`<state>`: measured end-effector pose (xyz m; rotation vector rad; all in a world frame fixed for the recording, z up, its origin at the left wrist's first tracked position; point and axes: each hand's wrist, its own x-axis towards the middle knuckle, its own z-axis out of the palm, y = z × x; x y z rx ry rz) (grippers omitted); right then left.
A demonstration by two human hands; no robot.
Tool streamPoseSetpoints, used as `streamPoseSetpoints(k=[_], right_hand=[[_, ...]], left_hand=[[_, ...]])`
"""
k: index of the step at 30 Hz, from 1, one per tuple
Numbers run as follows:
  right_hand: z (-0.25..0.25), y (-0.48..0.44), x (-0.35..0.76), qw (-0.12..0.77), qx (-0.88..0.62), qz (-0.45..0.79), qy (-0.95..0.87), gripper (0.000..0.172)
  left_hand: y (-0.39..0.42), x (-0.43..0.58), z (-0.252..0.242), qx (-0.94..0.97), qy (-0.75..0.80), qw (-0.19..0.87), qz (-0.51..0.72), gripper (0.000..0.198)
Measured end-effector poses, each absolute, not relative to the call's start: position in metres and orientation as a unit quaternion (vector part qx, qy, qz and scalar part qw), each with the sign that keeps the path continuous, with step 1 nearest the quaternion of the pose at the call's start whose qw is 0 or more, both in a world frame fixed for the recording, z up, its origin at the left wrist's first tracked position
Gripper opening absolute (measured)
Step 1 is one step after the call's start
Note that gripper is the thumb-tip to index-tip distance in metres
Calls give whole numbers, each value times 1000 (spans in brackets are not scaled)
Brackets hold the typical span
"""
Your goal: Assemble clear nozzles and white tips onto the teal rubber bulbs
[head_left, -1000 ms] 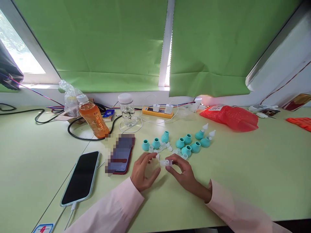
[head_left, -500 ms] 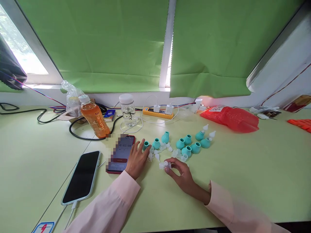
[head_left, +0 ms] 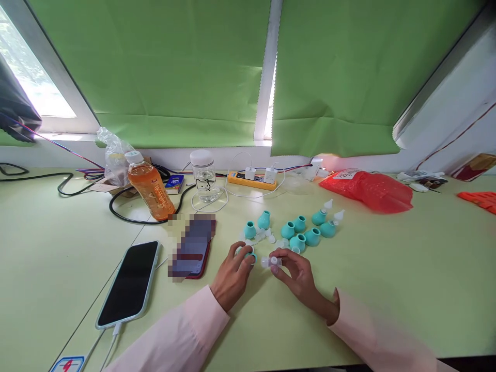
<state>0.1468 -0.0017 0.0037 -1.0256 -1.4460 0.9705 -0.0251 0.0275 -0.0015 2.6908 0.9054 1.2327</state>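
Observation:
My left hand [head_left: 232, 273] is closed around a small teal rubber bulb [head_left: 250, 256], held just above the green desk. My right hand [head_left: 296, 274] pinches a clear plastic nozzle piece [head_left: 270, 262] a short way from the bulb. Behind my hands lie several more teal bulbs [head_left: 298, 227] and a scatter of small clear plastic parts [head_left: 263, 235]. Two bulbs at the right of the group carry white tips [head_left: 334, 218].
A red phone [head_left: 192, 247] and a black phone on a cable [head_left: 129, 283] lie to the left. Further back stand an orange drink bottle [head_left: 149, 188], a glass jar [head_left: 202, 174], a yellow power strip [head_left: 251, 179] and a red plastic bag [head_left: 370, 187].
My left hand picked up the leftmost teal bulb and drew it back toward the right hand. The right hand kept the clear piece and shifted slightly right.

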Motion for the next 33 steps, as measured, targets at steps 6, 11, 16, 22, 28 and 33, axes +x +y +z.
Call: streamPoseSetpoints(k=[6, 11, 16, 22, 28, 33], right_hand=[[4, -2, 144, 507, -437, 397, -628, 14], [5, 0, 143, 492, -460, 405, -619, 15], [3, 2, 145, 493, -464, 431, -597, 18], [5, 2, 147, 473, -445, 430, -627, 19], [10, 4, 149, 443, -383, 327, -742, 14], [10, 7, 152, 434, -313, 213, -817, 22]], left_hand=[[23, -26, -6, 831, 353, 161, 398, 31], [23, -27, 5, 795, 320, 194, 477, 29], [25, -27, 10, 736, 335, 321, 494, 26], [24, -31, 8, 655, 343, 552, 386, 36], [26, -30, 6, 615, 431, 588, 301, 47], [30, -32, 4, 680, 438, 517, 279, 32]])
